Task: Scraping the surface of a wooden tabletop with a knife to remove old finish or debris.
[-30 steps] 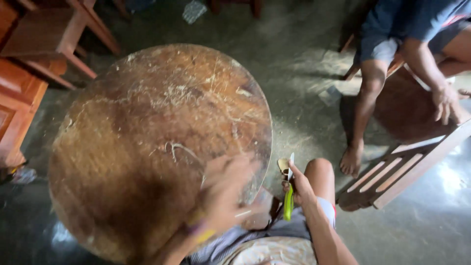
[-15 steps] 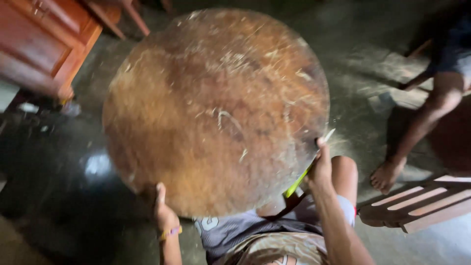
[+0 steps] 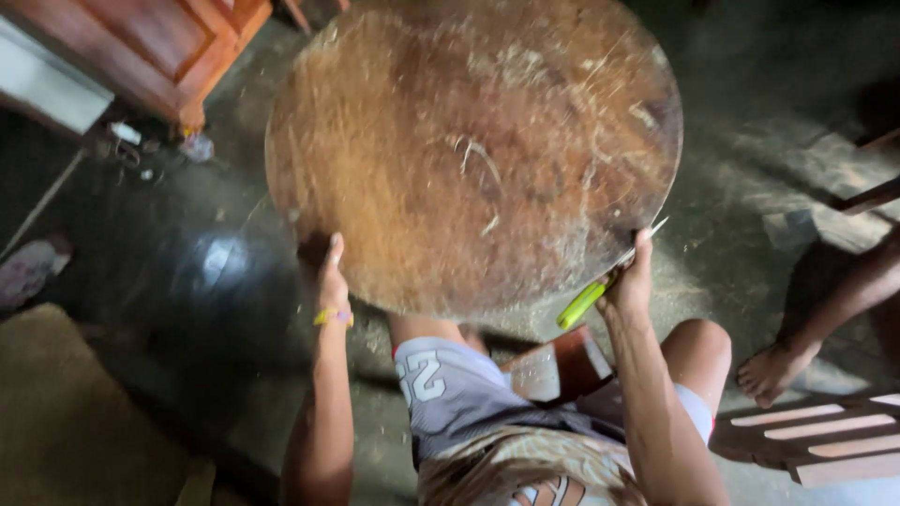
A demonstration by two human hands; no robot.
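Hands now both clamped on round wooden tabletop [image 3: 473,150]: left hand [image 3: 323,267] at lower-left rim, where 1 s ago it hovered blurred over the face; right hand [image 3: 633,276] at lower-right rim w/ yellow-green handled tool [image 3: 586,302] pinched against edge. Top sits tilted above knees, shifted right in view vs. earlier.

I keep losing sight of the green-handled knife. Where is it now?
In the head view, the green-handled knife is in the right hand, pressed against the lower right edge of the round wooden board, above the person's knee.
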